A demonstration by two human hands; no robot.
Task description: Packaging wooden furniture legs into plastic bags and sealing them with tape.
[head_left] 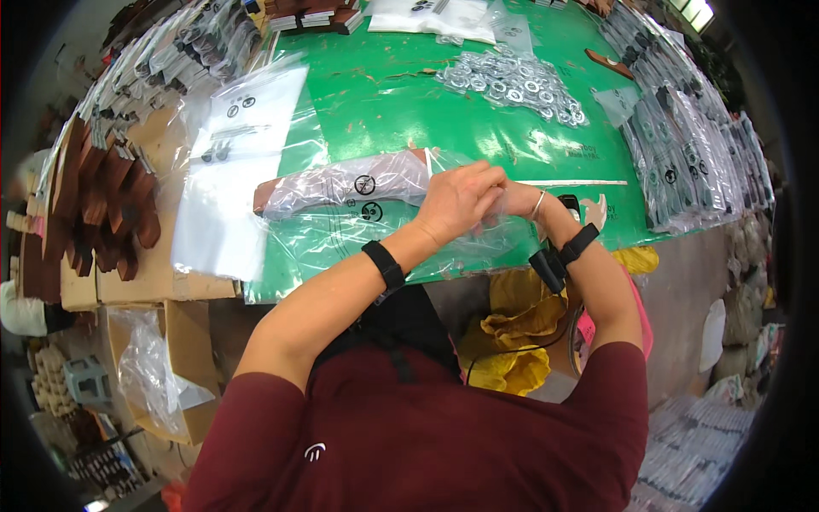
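Observation:
A curved brown wooden piece [271, 198] lies on the green table inside a clear plastic bag [341, 235] printed with dark symbols. The bag's right end runs up to my two hands, which meet close together. My left hand [462, 201] is closed, fingers curled and gripping the bag's film. Just right of it, my right hand [518, 200] is closed on the bag's end too, its fingertips partly hidden behind the left hand. A thin white strip [429, 162] crosses the bag next to the left hand.
Flat clear bags [230, 162] lie at left, beside stacked brown wooden pieces [107, 200] on cardboard. A heap of small bagged metal rings [520, 85] sits at the back. Packed bags [682, 162] line the right edge. A cardboard box [162, 367] stands below, left; yellow sacks [512, 341] lie below.

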